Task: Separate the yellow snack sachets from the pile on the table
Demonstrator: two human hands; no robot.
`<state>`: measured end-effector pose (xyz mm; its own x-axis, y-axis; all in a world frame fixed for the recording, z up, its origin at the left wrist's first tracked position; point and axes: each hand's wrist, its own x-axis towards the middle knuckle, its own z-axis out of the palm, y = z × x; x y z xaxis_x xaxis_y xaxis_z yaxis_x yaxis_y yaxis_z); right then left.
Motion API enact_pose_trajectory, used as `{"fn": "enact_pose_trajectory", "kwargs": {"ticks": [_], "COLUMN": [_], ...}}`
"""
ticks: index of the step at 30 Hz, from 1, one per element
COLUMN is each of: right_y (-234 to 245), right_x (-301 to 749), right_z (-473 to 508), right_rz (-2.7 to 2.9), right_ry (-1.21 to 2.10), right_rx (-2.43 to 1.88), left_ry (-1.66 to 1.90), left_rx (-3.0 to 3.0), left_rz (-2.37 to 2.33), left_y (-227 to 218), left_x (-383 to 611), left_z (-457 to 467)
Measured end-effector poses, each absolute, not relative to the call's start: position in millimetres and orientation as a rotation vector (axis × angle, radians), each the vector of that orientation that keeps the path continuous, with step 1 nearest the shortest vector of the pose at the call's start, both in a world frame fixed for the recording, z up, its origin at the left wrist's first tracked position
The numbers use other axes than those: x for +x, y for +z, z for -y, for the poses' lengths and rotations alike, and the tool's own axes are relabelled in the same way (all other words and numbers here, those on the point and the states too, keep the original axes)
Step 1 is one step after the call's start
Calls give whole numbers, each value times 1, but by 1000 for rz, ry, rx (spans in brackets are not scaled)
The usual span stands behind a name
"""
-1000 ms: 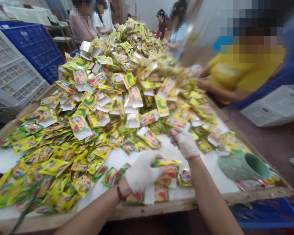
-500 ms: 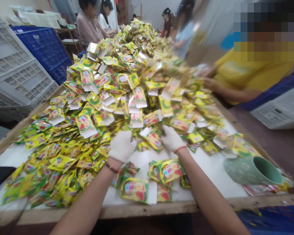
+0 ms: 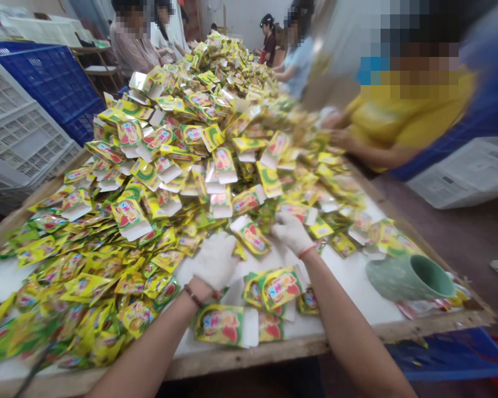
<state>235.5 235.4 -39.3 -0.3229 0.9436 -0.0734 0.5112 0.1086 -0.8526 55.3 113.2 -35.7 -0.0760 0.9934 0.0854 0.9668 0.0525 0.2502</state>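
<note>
My left hand, in a white knit glove, is palm down at the near edge of the pile of small yellow-green sachets. Its fingers are mostly hidden under the hand and blurred. My right hand, gloved alike, has its fingers curled in; whatever they may hold cannot be made out. Between the hands lies a small printed carton with a white flap standing open; neither hand clearly grips it. Closer to me, on the white tabletop, rest a stacked pair of cartons and another flat carton.
A big heap of open cartons covers the table's middle and far part. On the right a green cup lies on its side. White crates and blue crates flank the left. A co-worker in yellow stands at right; several others work beyond.
The view has shifted, so most things sit further left. My left hand has moved right and closer to me, towards the middle carton. My right hand's fingers have curled in.
</note>
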Motion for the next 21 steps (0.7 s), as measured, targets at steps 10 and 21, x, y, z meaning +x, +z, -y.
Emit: {"fn": "enact_pose_trajectory", "kwargs": {"ticks": [10,21], "right_y": [0,-3], "right_x": [239,235], "right_z": [-192,-179], "right_rz": [1407,1372], "right_ry": [1755,2010], "right_rx": [-1035,-1021], "left_ry": [1234,1406], "left_rx": [1049,963], "left_rz": [-1678,-1547], "left_y": [-28,-30], "left_x": [45,48], "left_z": [-112,-113]}}
